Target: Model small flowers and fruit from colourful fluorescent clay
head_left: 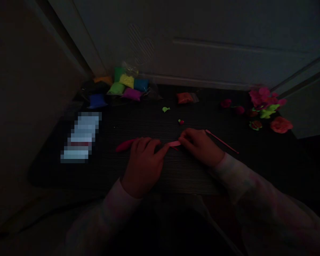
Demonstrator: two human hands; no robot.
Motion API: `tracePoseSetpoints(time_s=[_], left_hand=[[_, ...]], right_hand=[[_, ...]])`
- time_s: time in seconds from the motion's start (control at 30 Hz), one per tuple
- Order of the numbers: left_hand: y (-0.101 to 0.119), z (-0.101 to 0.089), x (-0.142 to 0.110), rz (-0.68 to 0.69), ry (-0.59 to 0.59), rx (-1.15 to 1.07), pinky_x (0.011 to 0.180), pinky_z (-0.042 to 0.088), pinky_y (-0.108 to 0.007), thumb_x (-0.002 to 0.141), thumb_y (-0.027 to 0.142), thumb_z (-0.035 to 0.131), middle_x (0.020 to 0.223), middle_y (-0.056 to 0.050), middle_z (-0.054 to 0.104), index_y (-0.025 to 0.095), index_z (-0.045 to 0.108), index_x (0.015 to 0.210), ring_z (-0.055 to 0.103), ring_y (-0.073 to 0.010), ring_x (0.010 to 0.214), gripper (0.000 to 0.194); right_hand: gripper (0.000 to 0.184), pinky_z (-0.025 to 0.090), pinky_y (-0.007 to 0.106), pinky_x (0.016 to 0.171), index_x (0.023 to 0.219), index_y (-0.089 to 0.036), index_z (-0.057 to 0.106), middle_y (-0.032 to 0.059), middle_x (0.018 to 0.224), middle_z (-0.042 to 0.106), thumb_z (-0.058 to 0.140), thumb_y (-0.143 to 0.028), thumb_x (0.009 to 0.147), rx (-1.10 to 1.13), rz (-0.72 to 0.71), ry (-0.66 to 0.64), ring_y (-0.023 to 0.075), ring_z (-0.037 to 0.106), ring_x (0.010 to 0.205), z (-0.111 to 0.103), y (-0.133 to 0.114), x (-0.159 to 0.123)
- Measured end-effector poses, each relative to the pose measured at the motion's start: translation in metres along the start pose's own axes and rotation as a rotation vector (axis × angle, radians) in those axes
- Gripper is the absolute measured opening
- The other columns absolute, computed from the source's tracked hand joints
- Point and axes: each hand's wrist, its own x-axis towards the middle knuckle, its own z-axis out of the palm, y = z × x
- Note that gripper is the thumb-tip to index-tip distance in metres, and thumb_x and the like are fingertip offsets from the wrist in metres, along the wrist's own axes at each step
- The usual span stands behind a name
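Note:
A narrow pink strip (175,143), looking like soft clay, stretches between my two hands just above or on the dark tabletop. My right hand (201,146) pinches the strip's right end between thumb and fingers. Palm down, my left hand (144,165) rests on the table with its fingers loosely bent, and its thumb tip touches the strip's left end. A long dark-pink lump (124,145) sticks out from beneath the left fingers. Below the strip a thin reddish piece (175,148) is partly visible. To the right hand's right lies a slim pink stick tool (222,141).
Bags of coloured clay (126,81) are heaped at the back left, with an orange bag (185,97) farther right. Small green (165,109) and red-green (181,122) pieces lie ahead. Pink flowers (265,97) stand at right; a blurred bright screen (82,137) is at left. The room is dim.

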Motion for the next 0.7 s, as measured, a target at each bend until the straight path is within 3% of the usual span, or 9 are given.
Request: tracePoseSetpoints(time_s=[0.3, 0.7], left_hand=[[0.003, 0.003, 0.003, 0.006, -0.022, 0.032, 0.085, 0.035, -0.047, 0.077, 0.021, 0.046, 0.102, -0.007, 0.054, 0.026, 0.052, 0.111, 0.043, -0.0247, 0.095, 0.035], [0.006, 0.005, 0.005, -0.015, -0.049, 0.039, 0.083, 0.035, -0.047, 0.08, 0.024, 0.043, 0.103, -0.006, 0.055, 0.025, 0.054, 0.109, 0.042, -0.0254, 0.097, 0.031]], right_hand=[[0.016, 0.029, 0.032, 0.067, 0.076, -0.017, 0.052, 0.0021, 0.073, 0.055, 0.04, -0.027, 0.082, -0.113, -0.028, 0.038, 0.0173, 0.049, 0.073, 0.007, -0.002, -0.001], [0.012, 0.031, 0.031, 0.067, 0.074, -0.017, 0.051, 0.0035, 0.077, 0.052, 0.05, -0.028, 0.076, -0.152, -0.016, 0.095, 0.0182, 0.046, 0.075, 0.012, -0.001, 0.002]])
